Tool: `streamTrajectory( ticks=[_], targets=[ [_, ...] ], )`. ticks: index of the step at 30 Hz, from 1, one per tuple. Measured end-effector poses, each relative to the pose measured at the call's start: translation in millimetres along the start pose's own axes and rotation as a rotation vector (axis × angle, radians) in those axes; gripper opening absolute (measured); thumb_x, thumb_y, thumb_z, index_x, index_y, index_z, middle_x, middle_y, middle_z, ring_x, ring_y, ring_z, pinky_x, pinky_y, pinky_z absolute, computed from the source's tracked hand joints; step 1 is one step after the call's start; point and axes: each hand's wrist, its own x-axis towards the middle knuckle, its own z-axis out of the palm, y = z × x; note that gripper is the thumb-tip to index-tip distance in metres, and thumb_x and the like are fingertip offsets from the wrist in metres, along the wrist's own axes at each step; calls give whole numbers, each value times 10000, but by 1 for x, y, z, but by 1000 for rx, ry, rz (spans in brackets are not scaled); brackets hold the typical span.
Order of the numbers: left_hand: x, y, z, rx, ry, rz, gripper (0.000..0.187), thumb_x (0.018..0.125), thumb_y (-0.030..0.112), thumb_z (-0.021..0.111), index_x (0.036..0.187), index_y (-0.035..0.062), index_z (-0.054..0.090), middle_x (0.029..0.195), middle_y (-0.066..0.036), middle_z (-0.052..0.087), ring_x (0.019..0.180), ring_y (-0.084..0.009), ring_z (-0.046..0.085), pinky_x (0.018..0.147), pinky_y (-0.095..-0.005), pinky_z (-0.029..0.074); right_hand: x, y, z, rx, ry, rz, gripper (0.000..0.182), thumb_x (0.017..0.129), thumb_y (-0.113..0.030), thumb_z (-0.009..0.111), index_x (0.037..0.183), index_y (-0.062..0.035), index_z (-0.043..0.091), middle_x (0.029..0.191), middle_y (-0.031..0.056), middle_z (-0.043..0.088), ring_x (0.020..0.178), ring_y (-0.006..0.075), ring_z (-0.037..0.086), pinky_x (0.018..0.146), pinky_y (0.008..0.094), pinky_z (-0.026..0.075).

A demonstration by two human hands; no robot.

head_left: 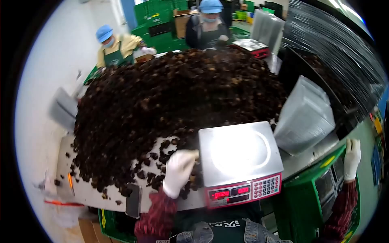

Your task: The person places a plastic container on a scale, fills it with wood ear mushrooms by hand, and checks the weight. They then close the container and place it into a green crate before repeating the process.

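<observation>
My left hand (179, 172), in a white glove, is over the table's front beside the scale (241, 154); its fingers are pressed together, and what they hold, if anything, is too small to name. The scale's metal plate is bare and its red display is lit. A large pile of dark brown pieces (174, 93) covers most of the table (93, 199). My right hand (352, 160), also gloved in white, is at the far right above the edge of a green crate (300, 202). Its fingers point up and blur together. Clear containers lie inside that crate.
A stack of clear plastic containers (306, 117) leans right of the scale. A phone (133, 200) lies at the front edge. Two people in blue caps (210, 6) stand behind the pile, near another scale (251, 46). A black bin (320, 73) is at the right.
</observation>
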Motion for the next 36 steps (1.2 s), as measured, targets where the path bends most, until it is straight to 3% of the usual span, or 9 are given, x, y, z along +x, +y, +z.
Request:
streamTrajectory(
  ticks=[5, 7, 9, 16, 21, 25, 29, 33, 36],
  targets=[
    [67, -142, 47, 298, -56, -24, 329, 823, 228, 636, 1132, 116, 646, 1183, -147, 600, 1122, -319, 542, 929, -429, 449, 84, -40, 97, -105, 254, -417, 218, 901, -198, 606, 1014, -12, 613, 872, 170, 588, 784, 348, 583, 688, 404, 472],
    [64, -148, 58, 536, -312, -125, 454, 809, 377, 648, 1224, 201, 599, 1345, -146, 482, 1283, -378, 381, 981, -551, 380, 87, -23, 141, 1, -202, -249, 195, 931, -183, 544, 1047, -47, 621, 815, 140, 600, 729, 338, 590, 636, 414, 470],
    [33, -162, 71, 581, -455, -211, 502, 788, 440, 645, 1255, 272, 570, 1396, -134, 416, 1318, -418, 299, 969, -607, 360, 89, -15, 142, -87, -185, -427, 171, 931, -148, 499, 965, -29, 617, 776, 159, 585, 686, 329, 581, 585, 418, 447],
    [-16, -129, -16, 551, -657, -132, 433, 812, 423, 648, 1215, 267, 616, 1348, -111, 464, 1246, -353, 409, 980, -496, 400, 89, -10, 136, 286, -394, -77, 609, 1011, -423, 367, 683, 78, 481, 586, 216, 365, 505, 297, 306, 520, 406, 318],
    [57, -174, -76, 465, -153, 4, 510, 746, 252, 729, 1224, 121, 607, 1326, -194, 483, 1156, -356, 514, 947, -383, 456, 88, 8, 152, 307, -383, -138, 581, 1013, -396, 382, 682, 78, 433, 587, 144, 284, 544, 206, 241, 512, 385, 309],
    [132, -233, -109, 850, 262, -447, 581, 748, 459, 694, 1288, 303, 549, 1458, -192, 338, 1329, -383, 324, 1045, -565, 308, 93, -8, 138, 292, -471, -12, 549, 1016, -366, 393, 681, 68, 391, 599, 138, 262, 551, 186, 228, 506, 380, 290],
    [136, -236, -57, 631, -80, -788, 677, 667, 661, 648, 1278, 394, 534, 1417, -181, 368, 1312, -378, 325, 1017, -580, 294, 93, 7, 146, 299, -446, -87, 543, 1018, -367, 389, 693, 68, 407, 601, 143, 256, 554, 172, 223, 492, 368, 275],
    [85, -190, 12, 624, -398, -276, 484, 666, 506, 690, 1109, 312, 665, 1393, -142, 396, 1266, -450, 339, 904, -614, 385, 95, 5, 143, 318, -496, -40, 554, 1018, -384, 382, 754, 99, 446, 583, 101, 271, 558, 144, 240, 501, 359, 295],
    [44, -140, 27, 483, -599, -195, 577, 725, 371, 708, 1276, 314, 547, 1464, -143, 323, 1296, -529, 281, 878, -575, 480, 95, 21, 153, 329, -500, -55, 543, 1015, -392, 384, 814, 105, 469, 587, 71, 270, 558, 126, 251, 503, 344, 311]
  ],
)
